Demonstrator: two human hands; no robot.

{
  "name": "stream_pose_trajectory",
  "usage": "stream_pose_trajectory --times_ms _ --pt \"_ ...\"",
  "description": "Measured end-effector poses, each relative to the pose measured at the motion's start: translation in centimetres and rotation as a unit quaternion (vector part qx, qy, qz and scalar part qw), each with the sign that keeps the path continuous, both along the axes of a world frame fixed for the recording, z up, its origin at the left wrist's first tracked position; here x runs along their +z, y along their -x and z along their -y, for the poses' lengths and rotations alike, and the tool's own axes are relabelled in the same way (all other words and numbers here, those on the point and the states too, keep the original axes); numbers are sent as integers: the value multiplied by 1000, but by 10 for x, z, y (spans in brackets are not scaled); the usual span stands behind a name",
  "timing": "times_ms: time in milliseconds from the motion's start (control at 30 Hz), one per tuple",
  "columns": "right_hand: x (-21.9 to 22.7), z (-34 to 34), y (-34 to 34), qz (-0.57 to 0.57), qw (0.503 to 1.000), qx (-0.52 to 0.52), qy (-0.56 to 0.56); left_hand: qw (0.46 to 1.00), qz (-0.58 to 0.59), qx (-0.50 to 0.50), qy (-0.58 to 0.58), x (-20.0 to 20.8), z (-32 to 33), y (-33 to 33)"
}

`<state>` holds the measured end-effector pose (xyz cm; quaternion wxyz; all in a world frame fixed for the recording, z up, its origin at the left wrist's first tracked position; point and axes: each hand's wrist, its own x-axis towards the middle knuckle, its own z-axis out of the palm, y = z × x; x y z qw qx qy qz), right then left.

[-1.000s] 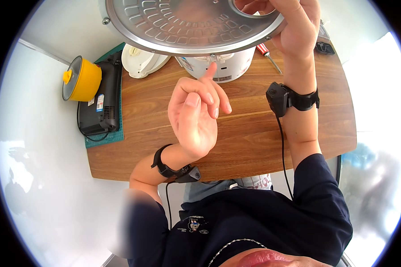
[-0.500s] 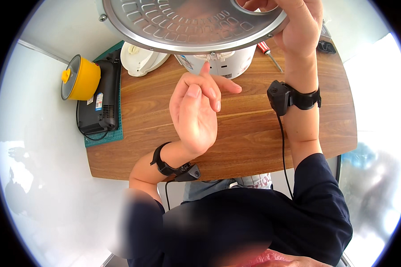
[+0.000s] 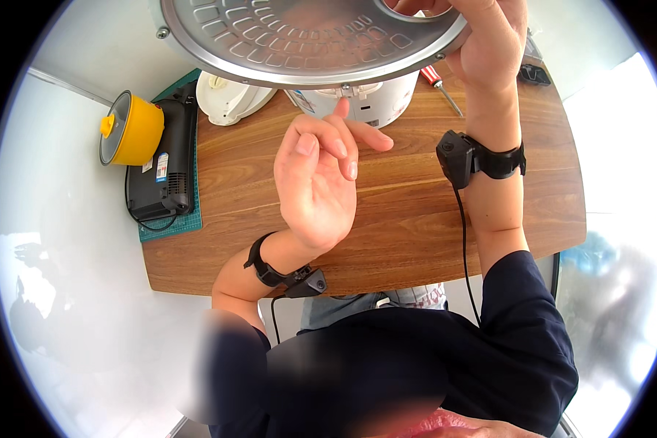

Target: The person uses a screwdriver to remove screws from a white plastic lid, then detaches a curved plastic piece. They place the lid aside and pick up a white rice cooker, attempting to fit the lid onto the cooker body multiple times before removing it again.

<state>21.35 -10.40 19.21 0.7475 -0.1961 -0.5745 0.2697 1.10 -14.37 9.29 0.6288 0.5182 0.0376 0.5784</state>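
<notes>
Tilted up at the top of the head view is a round silver metal lid plate [image 3: 270, 40] with embossed cells, small screws on its rim and a round hole at its right. My right hand [image 3: 489, 47] grips it at that hole; some fingers show through the opening, others are hidden. Just below the rim is my left hand [image 3: 317, 175], palm up and fingers apart, holding nothing. One fingertip reaches a rim screw [image 3: 346, 88]; whether it touches I cannot tell. Behind the plate stands a white rounded appliance body [image 3: 379, 106], partly covered.
A red-handled screwdriver [image 3: 442, 89] lies right of the white body. To the left, a white round lid part [image 3: 226, 102] rests on the wooden table [image 3: 431, 219]. A yellow pot [image 3: 140, 131] sits on a black stove [image 3: 171, 179] over a green mat [image 3: 190, 221]. A black object [image 3: 534, 74] lies far right.
The metal lid plate has shifted slightly left and up in my right hand. My left hand has moved a little the same way, its fingertip staying near the rim screw.
</notes>
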Motion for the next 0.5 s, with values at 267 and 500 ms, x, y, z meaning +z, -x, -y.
stream_pose_trajectory --times_ms 267,500 --pt "1 3 -3 11 1000 10 -3 1000 6 -15 18 3 0 1" --pt "-1 -2 0 -6 1000 -16 3 997 31 -44 54 12 0 2"
